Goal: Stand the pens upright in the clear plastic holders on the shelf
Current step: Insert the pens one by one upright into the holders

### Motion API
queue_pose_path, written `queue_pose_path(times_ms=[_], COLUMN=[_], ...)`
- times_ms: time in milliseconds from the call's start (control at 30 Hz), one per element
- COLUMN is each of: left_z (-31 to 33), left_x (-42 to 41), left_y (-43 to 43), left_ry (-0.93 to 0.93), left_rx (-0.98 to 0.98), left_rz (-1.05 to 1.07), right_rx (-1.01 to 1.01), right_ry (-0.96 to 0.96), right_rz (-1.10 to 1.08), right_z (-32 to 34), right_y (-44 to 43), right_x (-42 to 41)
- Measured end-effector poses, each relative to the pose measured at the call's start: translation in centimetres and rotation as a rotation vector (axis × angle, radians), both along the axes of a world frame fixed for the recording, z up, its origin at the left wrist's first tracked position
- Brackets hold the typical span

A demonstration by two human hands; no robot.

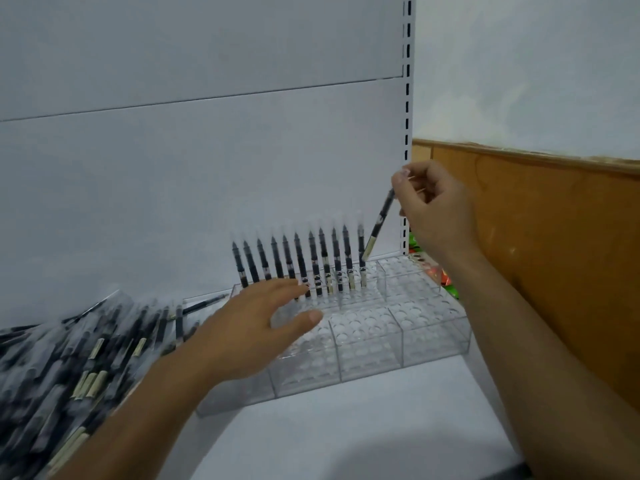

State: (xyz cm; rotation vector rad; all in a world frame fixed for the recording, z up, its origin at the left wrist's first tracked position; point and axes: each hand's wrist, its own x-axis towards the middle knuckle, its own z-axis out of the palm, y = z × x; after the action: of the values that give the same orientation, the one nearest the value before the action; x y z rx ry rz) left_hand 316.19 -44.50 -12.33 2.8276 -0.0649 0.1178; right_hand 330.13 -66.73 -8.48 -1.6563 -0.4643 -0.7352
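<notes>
Your right hand (433, 206) pinches a pen (379, 223) by its top, tilted, so its low end can find the next hole at the holders' (429, 327) one o'clock. Your left hand (256, 327) lies flat and open on them, likely to keep them still.

Dim, bluish, even light, soft blur throughout, with loose pens (69, 358) smeared at left.

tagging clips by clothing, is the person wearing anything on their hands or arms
Nothing worn shows. The left hand and right hand are bare, with no gloves and no rings that I can make out. The left forearm and right forearm are bare too: no sleeve, watch or bracelet in view.
</notes>
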Motion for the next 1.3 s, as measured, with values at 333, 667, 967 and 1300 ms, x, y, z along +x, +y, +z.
queue_pose_path(times_ms=[333,667,967,1300], left_z=[-0.6,-0.7,-0.7,-0.3], left_x=[0.4,0.6,0.8,0.6], left_y=[0.2,0.2,0.3,0.3], left_ry=[-0.008,-0.027,-0.036,-0.042], left_rx=[0.035,0.048,0.052,-0.051], left_rz=[-0.013,-0.032,-0.037,-0.035], right_rx=[-0.237,-0.559,-0.698,-0.831], right_ry=[-0.085,0.103,0.165,0.181], right_rz=[-0.131,-0.084,-0.090,-0.126], right_z=[-0.7,-1.2,-1.8,-0.4], right_y=[0.3,0.8,0.8,1.0], right_x=[0.6,1.4,1.8,0.8])
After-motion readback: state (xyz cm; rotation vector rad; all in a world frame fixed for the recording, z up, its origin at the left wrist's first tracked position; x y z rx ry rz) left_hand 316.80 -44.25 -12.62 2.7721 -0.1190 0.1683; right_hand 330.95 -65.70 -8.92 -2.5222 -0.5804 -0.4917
